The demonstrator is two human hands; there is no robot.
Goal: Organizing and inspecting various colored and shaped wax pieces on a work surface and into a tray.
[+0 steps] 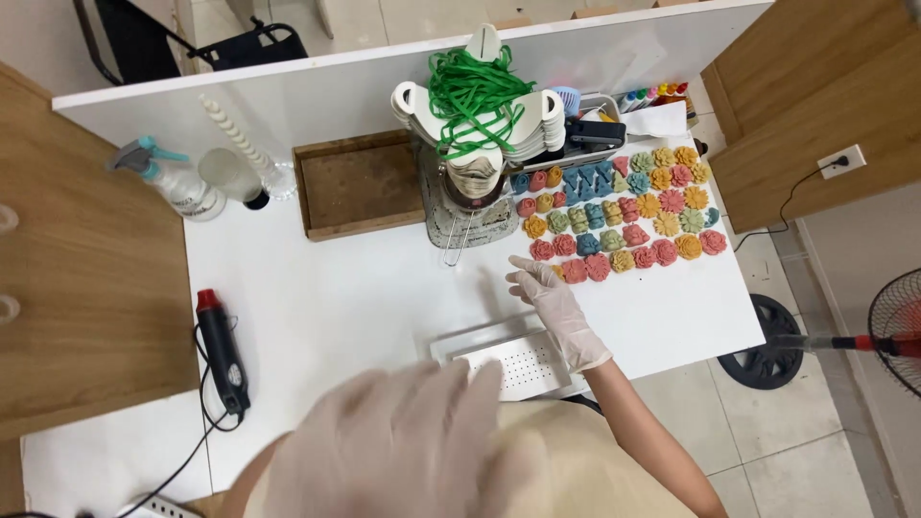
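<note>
— Dozens of flower-shaped soaps [622, 213] lie in rows on the white table [365, 297]; the gloved right hand [554, 302], fingers spread, reaches the nearest pink one.
— Probably light, brittle petals; pinch its sides. Left hand [403, 446] is blurred, cannot tell.

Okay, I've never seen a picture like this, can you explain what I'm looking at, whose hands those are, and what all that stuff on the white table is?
This is one picture, taken by a camera worn on a person's head, looking down at a white table. There is no machine; both hands are the wearer's own, in thin pale gloves. The right hand reaches toward rows of small coloured flower-shaped pieces, fingertips near the closest ones, holding nothing. The left hand is blurred close to the camera; it seems empty. A white perforated tray sits in front of the person. Also there: a black heat gun, a spray bottle, a wooden tray, and white cut-out shapes with green cord.
</note>
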